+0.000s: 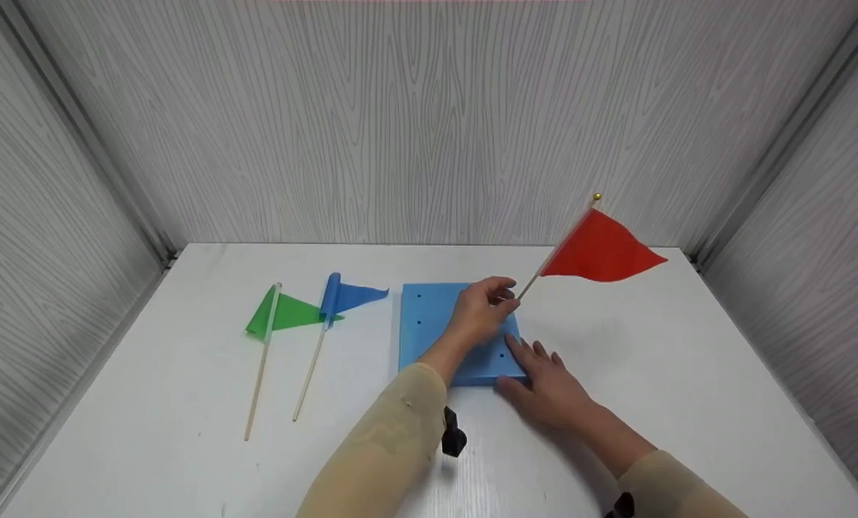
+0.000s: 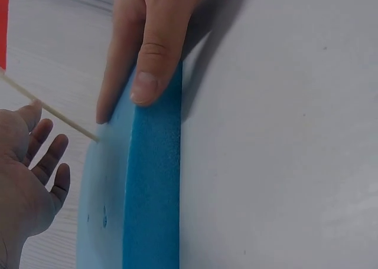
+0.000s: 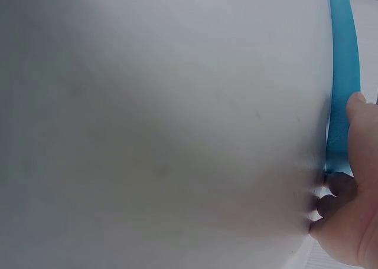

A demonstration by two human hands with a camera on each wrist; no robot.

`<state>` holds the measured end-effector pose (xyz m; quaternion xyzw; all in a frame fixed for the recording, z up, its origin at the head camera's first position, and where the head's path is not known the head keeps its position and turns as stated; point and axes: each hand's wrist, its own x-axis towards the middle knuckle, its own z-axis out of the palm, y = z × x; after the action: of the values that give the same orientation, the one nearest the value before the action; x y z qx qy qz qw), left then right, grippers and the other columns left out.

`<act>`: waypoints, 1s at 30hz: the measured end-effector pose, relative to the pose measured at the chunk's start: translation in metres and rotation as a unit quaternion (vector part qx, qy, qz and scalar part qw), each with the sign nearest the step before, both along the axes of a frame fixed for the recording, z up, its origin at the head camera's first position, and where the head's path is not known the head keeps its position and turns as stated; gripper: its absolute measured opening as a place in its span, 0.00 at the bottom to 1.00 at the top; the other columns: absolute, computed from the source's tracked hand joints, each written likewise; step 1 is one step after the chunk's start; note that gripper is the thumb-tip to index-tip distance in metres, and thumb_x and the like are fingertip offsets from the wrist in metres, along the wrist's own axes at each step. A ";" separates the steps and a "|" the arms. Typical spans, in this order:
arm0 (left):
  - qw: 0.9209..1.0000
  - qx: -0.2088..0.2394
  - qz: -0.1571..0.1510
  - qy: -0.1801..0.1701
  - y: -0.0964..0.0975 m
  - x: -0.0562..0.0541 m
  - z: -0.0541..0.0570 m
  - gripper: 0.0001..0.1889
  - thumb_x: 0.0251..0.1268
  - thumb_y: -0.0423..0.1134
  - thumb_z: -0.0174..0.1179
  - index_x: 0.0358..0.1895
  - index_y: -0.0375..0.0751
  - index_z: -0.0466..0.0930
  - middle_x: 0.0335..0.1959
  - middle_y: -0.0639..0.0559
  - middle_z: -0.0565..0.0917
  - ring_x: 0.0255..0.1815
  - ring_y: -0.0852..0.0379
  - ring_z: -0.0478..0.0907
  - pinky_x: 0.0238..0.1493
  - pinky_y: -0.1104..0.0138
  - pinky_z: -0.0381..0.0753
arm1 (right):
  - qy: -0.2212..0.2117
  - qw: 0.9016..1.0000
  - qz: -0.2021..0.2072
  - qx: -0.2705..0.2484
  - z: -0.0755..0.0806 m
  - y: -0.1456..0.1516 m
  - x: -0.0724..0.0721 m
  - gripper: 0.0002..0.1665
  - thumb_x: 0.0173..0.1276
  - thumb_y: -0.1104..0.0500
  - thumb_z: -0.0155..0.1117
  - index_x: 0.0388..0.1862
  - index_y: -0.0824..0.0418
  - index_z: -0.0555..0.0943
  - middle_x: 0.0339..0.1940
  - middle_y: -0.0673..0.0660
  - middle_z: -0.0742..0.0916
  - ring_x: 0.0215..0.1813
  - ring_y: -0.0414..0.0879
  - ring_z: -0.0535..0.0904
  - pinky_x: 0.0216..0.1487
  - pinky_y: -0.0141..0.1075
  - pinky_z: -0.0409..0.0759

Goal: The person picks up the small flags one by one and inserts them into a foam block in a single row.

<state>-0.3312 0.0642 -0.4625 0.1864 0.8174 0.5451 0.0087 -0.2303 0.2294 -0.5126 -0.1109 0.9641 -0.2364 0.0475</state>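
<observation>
Fingers of the left hand pinch the red flag low on its stick, which leans up and rightward, foot meeting the block; whether it is seated I cannot tell. The right hand, fingers spread, presses the block's near right corner. Leftward lie a blue flag and a green flag on the white tabletop, grey walls around.

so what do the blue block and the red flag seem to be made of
Blue block: probably foam, matte, its side finely grainy in the left wrist view. Red flag: thin, smooth cloth or plastic, judging by its wavy edge.
</observation>
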 end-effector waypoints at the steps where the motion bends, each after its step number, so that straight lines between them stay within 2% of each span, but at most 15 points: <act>1: 1.000 -0.003 -0.001 0.002 0.002 0.000 -0.001 0.18 0.77 0.36 0.66 0.66 0.42 0.83 0.52 0.51 0.89 0.53 0.56 0.84 0.55 0.65 0.84 | 0.000 1.000 0.001 -0.001 0.000 0.000 0.000 0.49 0.79 0.31 0.56 0.89 0.49 0.53 0.85 0.60 0.65 0.86 0.63 0.51 0.83 0.60 0.47; 5: 1.000 -0.017 0.002 0.016 0.006 0.001 -0.003 0.17 0.77 0.37 0.66 0.65 0.43 0.84 0.49 0.52 0.89 0.51 0.58 0.83 0.55 0.65 0.82 | -0.003 1.000 0.000 -0.005 0.001 -0.001 0.000 0.49 0.80 0.31 0.56 0.89 0.48 0.52 0.86 0.59 0.64 0.87 0.63 0.51 0.83 0.60 0.47; 9: 0.999 -0.015 0.017 0.025 0.007 0.000 -0.003 0.12 0.77 0.37 0.66 0.59 0.43 0.88 0.46 0.53 0.90 0.47 0.60 0.83 0.53 0.66 0.83 | -0.006 1.000 -0.004 -0.005 0.001 -0.002 0.000 0.49 0.80 0.31 0.56 0.89 0.47 0.52 0.86 0.59 0.64 0.87 0.62 0.50 0.83 0.59 0.47; 14: 0.999 0.014 0.048 0.011 0.003 -0.003 -0.001 0.10 0.77 0.36 0.66 0.55 0.43 0.90 0.47 0.55 0.91 0.46 0.61 0.84 0.54 0.66 0.84 | -0.001 1.000 -0.005 -0.005 -0.001 -0.001 0.001 0.49 0.79 0.31 0.56 0.89 0.48 0.53 0.86 0.60 0.64 0.87 0.61 0.50 0.83 0.60 0.47; 17: 0.998 0.022 0.052 0.008 0.002 -0.004 -0.001 0.10 0.76 0.36 0.66 0.55 0.42 0.90 0.47 0.54 0.91 0.46 0.61 0.84 0.55 0.67 0.84 | 0.001 1.000 -0.004 -0.004 0.000 0.000 0.000 0.50 0.79 0.30 0.55 0.89 0.48 0.53 0.86 0.61 0.64 0.87 0.61 0.50 0.83 0.60 0.47; 21: 0.998 0.022 0.050 0.009 0.002 -0.005 -0.004 0.10 0.76 0.36 0.66 0.54 0.41 0.91 0.46 0.54 0.92 0.44 0.62 0.84 0.54 0.68 0.84 | 0.001 1.000 0.000 -0.005 0.001 0.000 0.001 0.49 0.80 0.31 0.56 0.89 0.49 0.53 0.85 0.61 0.64 0.86 0.62 0.51 0.83 0.60 0.48; 30: 0.998 0.002 0.066 0.001 -0.005 -0.008 -0.007 0.10 0.77 0.37 0.66 0.54 0.43 0.91 0.42 0.56 0.91 0.40 0.60 0.82 0.51 0.68 0.85 | -0.002 1.000 -0.003 -0.010 0.003 -0.001 0.001 0.49 0.80 0.31 0.56 0.89 0.48 0.53 0.86 0.61 0.64 0.87 0.62 0.50 0.83 0.61 0.47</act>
<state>-0.3387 0.0597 -0.4693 0.1330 0.8265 0.5463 -0.0286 -0.2290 0.2284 -0.5100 -0.1083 0.9619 -0.2464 0.0476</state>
